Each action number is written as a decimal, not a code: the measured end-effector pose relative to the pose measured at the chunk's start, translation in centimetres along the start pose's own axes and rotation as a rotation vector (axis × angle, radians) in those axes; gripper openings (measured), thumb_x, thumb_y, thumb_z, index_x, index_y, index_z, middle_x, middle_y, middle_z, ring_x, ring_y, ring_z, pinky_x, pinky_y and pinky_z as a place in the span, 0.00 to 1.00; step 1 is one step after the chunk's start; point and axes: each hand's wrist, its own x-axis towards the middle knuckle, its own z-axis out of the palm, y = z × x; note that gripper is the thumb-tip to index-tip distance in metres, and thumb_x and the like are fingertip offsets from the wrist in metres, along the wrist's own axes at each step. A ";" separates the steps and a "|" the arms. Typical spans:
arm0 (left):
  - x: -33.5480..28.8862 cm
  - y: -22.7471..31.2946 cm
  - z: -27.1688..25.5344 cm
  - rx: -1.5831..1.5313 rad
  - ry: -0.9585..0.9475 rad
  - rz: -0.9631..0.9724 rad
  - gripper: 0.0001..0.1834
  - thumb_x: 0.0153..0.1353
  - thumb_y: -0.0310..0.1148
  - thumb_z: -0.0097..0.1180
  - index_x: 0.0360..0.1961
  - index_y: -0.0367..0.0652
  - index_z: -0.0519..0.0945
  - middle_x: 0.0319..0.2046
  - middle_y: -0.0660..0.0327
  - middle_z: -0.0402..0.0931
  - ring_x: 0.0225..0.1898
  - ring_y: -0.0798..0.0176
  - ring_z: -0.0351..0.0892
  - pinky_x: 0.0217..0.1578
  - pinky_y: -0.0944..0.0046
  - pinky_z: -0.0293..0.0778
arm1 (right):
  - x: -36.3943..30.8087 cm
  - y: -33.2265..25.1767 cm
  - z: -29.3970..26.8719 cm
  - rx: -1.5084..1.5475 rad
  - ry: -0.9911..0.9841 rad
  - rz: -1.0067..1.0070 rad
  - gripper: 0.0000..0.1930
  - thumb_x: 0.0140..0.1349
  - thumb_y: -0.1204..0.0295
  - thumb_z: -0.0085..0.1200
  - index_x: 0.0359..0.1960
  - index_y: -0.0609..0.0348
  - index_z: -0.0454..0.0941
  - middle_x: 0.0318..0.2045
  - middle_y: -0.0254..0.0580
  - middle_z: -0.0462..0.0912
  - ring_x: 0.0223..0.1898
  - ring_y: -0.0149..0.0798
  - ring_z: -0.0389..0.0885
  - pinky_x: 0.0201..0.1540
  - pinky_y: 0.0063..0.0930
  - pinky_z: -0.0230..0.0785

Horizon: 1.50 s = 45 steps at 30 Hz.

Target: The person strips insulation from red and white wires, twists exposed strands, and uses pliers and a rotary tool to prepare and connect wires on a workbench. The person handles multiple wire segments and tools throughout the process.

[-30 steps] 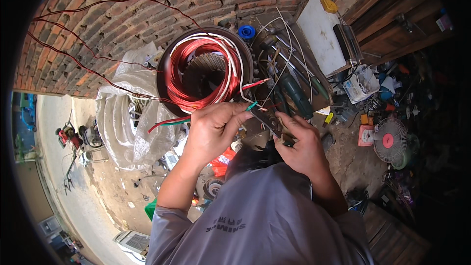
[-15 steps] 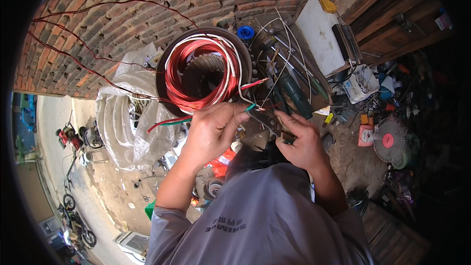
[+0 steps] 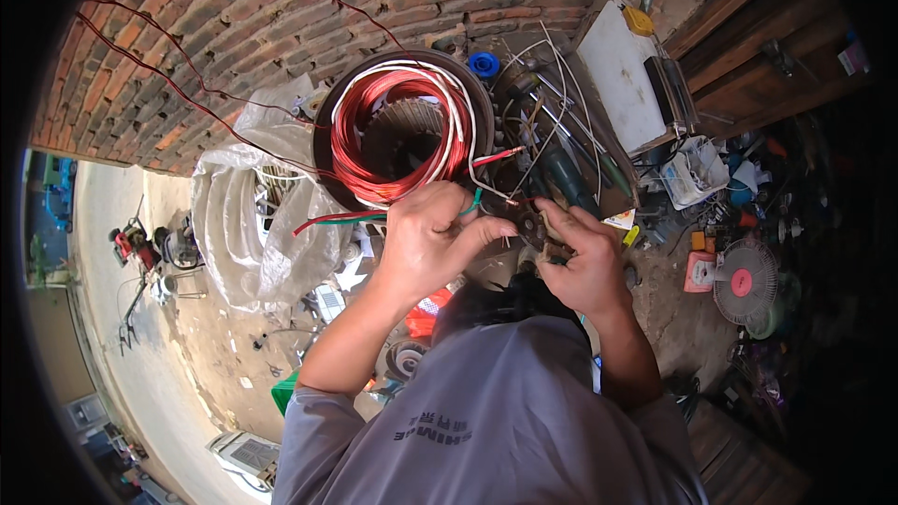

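Note:
In front of me sits a motor stator (image 3: 409, 142), its round dark housing ringed by a coil of red copper wire (image 3: 358, 154) and white sleeving. My left hand (image 3: 432, 229) is closed at the stator's near rim around a green wire (image 3: 475, 200), whose end sticks up past the fingers. Its thumb stretches toward the right, near a thin pale strand. Red and green leads (image 3: 341, 219) run out on the hand's left side. Dark pliers (image 3: 531, 224) are gripped in my right hand (image 3: 589, 257), their head close to my left thumb. A white-sleeved lead (image 3: 488, 189) ends just above the pliers.
Beyond the stator rises a brick wall (image 3: 281, 28), with dark red wires strung across it. A white plastic sack (image 3: 234, 243) lies left. Tools, including a green cylindrical handle (image 3: 566, 173), fill the right side near a white board (image 3: 617, 79). A fan (image 3: 745, 281) stands farther right.
My left thumb has moved off the green wire's tip and reaches right. The pliers have turned, their head drawn up beside the thumb. The whole view has shifted slightly.

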 end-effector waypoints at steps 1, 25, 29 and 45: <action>-0.4 -0.2 0.4 0.055 0.036 0.032 0.28 0.48 0.38 0.84 0.20 0.37 0.71 0.18 0.56 0.68 0.21 0.52 0.69 0.23 0.56 0.65 | 0.0 -0.3 0.1 0.028 0.059 -0.013 0.31 0.49 0.85 0.63 0.60 0.68 0.82 0.39 0.48 0.86 0.40 0.43 0.90 0.44 0.31 0.79; -0.7 -1.6 0.1 -0.360 0.041 -0.141 0.04 0.73 0.24 0.60 0.40 0.33 0.83 0.26 0.60 0.81 0.25 0.69 0.78 0.29 0.68 0.75 | -1.0 -1.5 -0.3 0.155 -0.089 0.164 0.27 0.59 0.82 0.64 0.63 0.69 0.79 0.45 0.47 0.86 0.44 0.35 0.86 0.49 0.29 0.78; -1.0 -2.1 -0.1 -0.460 -0.009 -0.191 0.05 0.74 0.25 0.59 0.41 0.33 0.83 0.26 0.62 0.80 0.25 0.72 0.76 0.28 0.69 0.74 | -2.1 -2.3 0.2 0.322 -0.173 0.197 0.25 0.64 0.80 0.63 0.64 0.70 0.78 0.47 0.44 0.86 0.46 0.31 0.84 0.53 0.28 0.76; 0.3 -1.2 -2.1 -0.169 -0.271 0.030 0.15 0.63 0.35 0.73 0.39 0.33 0.83 0.27 0.56 0.77 0.27 0.57 0.78 0.29 0.59 0.74 | -1.3 -0.6 1.7 0.427 -0.164 0.173 0.23 0.63 0.76 0.63 0.60 0.71 0.79 0.44 0.56 0.88 0.46 0.40 0.89 0.50 0.34 0.78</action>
